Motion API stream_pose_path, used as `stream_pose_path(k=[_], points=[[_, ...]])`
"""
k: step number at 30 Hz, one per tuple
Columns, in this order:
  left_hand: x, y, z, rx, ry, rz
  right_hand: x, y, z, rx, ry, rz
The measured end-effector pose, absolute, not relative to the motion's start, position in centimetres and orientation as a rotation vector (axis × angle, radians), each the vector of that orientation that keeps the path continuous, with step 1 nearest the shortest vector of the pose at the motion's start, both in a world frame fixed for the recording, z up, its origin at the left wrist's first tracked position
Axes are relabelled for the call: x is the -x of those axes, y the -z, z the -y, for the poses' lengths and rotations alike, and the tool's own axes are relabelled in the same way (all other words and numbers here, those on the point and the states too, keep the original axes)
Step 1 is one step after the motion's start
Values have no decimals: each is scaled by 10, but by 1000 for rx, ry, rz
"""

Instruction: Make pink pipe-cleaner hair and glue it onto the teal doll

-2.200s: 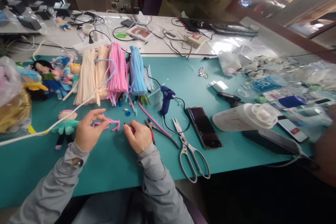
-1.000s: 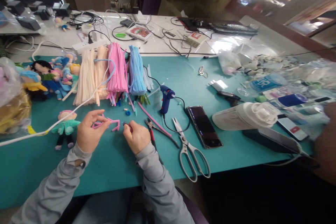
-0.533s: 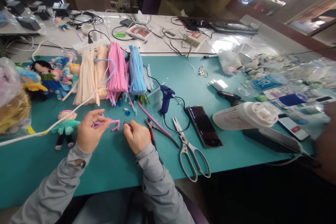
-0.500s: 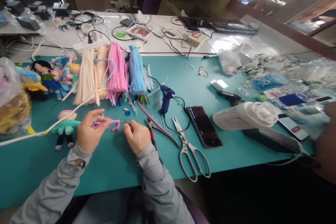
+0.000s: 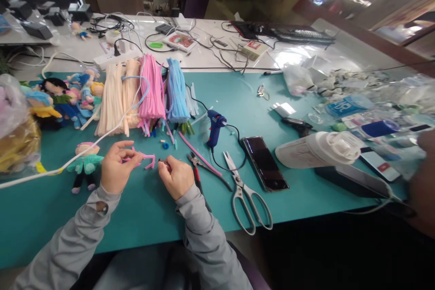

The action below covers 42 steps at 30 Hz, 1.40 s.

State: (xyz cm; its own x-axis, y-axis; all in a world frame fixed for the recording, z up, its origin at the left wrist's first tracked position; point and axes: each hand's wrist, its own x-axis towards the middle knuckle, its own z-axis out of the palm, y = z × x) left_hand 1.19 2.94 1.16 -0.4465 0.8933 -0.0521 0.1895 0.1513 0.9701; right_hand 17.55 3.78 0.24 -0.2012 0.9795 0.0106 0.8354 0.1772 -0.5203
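One pinch, one curled grip

The left forearm (image 5: 70,242) and right forearm (image 5: 212,244) angle forward and inward, clad in grey sleeves (image 5: 194,210). The left hand (image 5: 116,168) pinches with its thumb (image 5: 134,161), one finger (image 5: 123,144) lifted above; a gap in the cuff (image 5: 106,196) bares part of the wrist (image 5: 101,206). The right hand (image 5: 177,178) curls into a compact grip, its thumb side facing the left.

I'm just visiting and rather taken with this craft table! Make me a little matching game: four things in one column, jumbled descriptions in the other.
1. Bent pink chenille stem
2. Glue gun
3. Pink-haired doll
4. Scissors

A. Green top, black legs
B. Grey handles, lying beside the smartphone
C. Held in the person's left hand
D. Dark blue body

Pairs: 1-C, 2-D, 3-A, 4-B
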Motion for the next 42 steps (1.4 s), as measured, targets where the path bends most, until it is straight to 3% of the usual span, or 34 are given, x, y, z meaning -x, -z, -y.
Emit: stream_pose_path(k=[42], points=[[-12,-11,-30,-1032,-1339,-1794,-175,-5,-39,1805,-606,2108]])
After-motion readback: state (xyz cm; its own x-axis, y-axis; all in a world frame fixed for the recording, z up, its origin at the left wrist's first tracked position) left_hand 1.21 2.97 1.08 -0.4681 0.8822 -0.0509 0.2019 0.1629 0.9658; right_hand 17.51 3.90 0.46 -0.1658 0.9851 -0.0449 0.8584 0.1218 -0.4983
